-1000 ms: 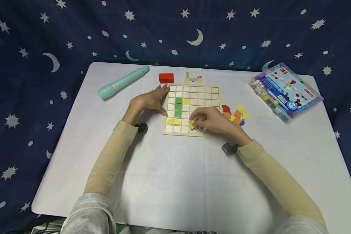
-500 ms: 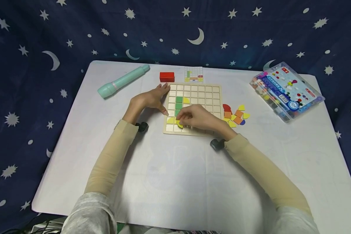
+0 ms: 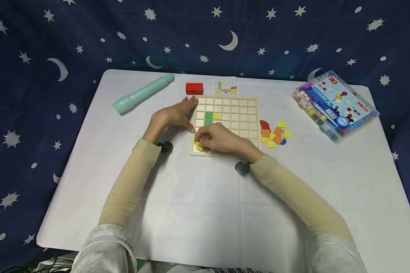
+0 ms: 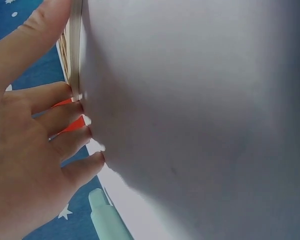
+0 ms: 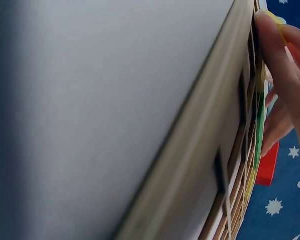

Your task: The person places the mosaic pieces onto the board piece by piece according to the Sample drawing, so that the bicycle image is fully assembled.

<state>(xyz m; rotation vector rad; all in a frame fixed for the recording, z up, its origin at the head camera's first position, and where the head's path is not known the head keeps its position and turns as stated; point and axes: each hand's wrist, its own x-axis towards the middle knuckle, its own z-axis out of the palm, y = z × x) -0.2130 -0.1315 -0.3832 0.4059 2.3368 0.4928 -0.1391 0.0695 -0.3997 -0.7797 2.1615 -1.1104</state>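
A wooden grid board (image 3: 239, 110) lies flat at the table's middle. Green squares (image 3: 208, 115) and a yellow quarter-circle tile (image 3: 217, 116) sit in its cells. My right hand (image 3: 220, 138) pinches a yellow tile with a curved edge (image 3: 198, 146) between thumb and fingertips, over the board's lower left cells. The right wrist view shows this yellow tile (image 5: 276, 19) close over the grid; the hand hides nearby cells. My left hand (image 3: 174, 115) is spread along the board's left side, thumb and fingertips at its edge (image 4: 75, 50).
Right of the board lies a loose group of red, orange, yellow and blue tiles (image 3: 278, 139). Behind the board are a red block (image 3: 194, 89) and a small pattern card (image 3: 225, 85). A mint-green tube (image 3: 143, 94) lies far left, a clear plastic case (image 3: 335, 106) far right.
My right hand has moved left across the board with the yellow tile, from the middle of the lower rows to the lower left corner. The left hand has stayed at the board's edge.
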